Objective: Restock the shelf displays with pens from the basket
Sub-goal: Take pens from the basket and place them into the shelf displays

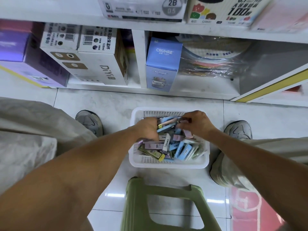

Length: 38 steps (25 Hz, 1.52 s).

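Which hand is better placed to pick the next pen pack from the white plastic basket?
Probably the right hand: it pinches at packs near the far rim of the white plastic basket, while the left hand already grips a bundle of pastel pen packs.

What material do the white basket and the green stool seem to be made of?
White basket: probably moulded plastic, slightly translucent, with regular perforated walls and a smooth rounded rim. Green stool: probably plastic too, matte olive green, with rounded moulded edges and a cut-out opening in its top.
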Tool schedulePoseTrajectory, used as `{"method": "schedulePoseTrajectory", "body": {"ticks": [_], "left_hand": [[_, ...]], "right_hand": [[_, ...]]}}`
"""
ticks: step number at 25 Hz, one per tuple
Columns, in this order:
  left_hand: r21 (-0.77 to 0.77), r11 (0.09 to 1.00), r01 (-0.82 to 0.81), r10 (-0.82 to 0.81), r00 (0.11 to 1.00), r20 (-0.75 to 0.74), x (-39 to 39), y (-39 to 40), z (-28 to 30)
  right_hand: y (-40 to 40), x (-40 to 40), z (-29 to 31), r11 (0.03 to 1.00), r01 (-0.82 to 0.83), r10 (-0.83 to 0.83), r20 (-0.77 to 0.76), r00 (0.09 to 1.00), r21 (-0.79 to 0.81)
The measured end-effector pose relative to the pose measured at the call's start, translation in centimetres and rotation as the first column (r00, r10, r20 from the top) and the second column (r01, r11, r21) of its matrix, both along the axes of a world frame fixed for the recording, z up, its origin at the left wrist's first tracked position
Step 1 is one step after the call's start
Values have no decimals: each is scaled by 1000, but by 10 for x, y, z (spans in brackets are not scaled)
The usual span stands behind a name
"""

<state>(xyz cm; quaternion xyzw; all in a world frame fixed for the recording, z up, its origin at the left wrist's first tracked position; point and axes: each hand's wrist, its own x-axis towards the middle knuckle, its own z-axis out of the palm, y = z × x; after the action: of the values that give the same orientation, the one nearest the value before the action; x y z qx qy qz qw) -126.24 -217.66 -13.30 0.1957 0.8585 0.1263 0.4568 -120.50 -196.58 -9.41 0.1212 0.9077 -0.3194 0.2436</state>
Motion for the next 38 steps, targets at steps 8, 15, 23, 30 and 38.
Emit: {"method": "schedulePoseTrajectory", "body": {"ticks": [8, 15, 23, 30, 38], "left_hand": [[33, 915, -402, 348, 828, 440, 1, -15, 42], [69, 766, -639, 487, 648, 586, 21, -15, 48], [122, 539, -834, 456, 410, 790, 18, -14, 47], [150, 479, -865, 457, 392, 798, 16, -24, 39], [174, 334, -927, 494, 329, 805, 24, -42, 23]], "right_hand": [[-5, -6, 29, 990, 76, -54, 173, 983, -119], [-2, 11, 32, 851, 364, -297, 225, 928, -378], [-17, 13, 24, 508, 528, -297, 438, 849, -680], [-40, 3, 13, 570, 522, -390, 351, 851, -635], [-66, -19, 12, 757, 449, -313, 339, 887, -475]]}}
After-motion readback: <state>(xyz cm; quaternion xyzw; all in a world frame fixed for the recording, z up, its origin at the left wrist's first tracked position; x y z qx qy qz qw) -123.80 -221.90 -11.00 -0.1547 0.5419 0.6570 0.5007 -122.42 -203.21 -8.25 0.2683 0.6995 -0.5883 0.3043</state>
